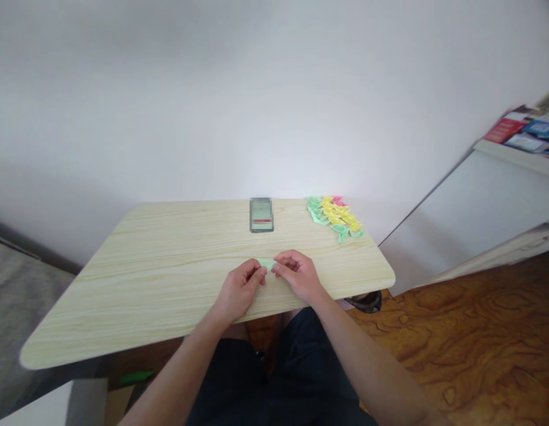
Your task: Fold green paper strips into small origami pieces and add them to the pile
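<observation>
A small piece of light green paper is held between my two hands, just above the table near its front edge. My left hand pinches the paper's left end between thumb and fingers. At the right end, my right hand grips it the same way. Fingers cover both ends, so the paper's full shape is hidden. Folded paper pieces in green, yellow and pink lie in a group at the table's back right.
The pale wood-grain table stands against a white wall. A phone-like device with a blurred screen lies at the back middle. To the right is a white cabinet with books or packets on top. A dark object shows below the right front edge.
</observation>
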The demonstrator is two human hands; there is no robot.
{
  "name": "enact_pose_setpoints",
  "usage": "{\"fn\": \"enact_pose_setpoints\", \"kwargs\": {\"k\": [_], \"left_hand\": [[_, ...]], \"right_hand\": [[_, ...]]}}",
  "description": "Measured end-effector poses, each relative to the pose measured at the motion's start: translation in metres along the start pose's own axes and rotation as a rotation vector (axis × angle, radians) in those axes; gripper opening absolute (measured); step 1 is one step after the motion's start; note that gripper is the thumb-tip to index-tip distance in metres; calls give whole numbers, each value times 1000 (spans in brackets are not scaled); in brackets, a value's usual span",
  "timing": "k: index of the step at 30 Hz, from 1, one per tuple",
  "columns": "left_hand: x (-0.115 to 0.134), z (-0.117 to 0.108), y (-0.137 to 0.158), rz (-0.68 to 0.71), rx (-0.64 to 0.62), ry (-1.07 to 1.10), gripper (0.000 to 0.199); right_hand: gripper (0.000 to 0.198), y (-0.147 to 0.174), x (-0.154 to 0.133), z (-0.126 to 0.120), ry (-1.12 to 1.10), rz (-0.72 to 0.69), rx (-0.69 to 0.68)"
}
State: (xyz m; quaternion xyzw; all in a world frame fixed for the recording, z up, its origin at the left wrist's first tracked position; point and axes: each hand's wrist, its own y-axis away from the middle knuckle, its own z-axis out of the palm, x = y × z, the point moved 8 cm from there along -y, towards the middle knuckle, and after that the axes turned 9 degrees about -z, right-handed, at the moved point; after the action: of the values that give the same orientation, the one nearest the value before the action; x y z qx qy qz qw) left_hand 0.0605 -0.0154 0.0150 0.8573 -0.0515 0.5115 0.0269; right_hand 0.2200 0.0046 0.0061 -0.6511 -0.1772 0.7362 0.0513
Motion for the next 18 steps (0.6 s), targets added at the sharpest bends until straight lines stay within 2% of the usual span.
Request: {"fn": "enact_pose_setpoints", "kwargs": {"k": [7, 12, 18], "left_hand": [[2, 0, -1, 44, 118, -162, 29], [8, 2, -7, 139, 180, -290, 24], [12, 4, -10, 205, 202, -307, 20]], "right_hand": [[16, -2, -17, 0, 274, -206, 38], [14, -10, -16, 2, 348, -212, 26], [6, -13, -18, 1, 367, -214, 41]]}}
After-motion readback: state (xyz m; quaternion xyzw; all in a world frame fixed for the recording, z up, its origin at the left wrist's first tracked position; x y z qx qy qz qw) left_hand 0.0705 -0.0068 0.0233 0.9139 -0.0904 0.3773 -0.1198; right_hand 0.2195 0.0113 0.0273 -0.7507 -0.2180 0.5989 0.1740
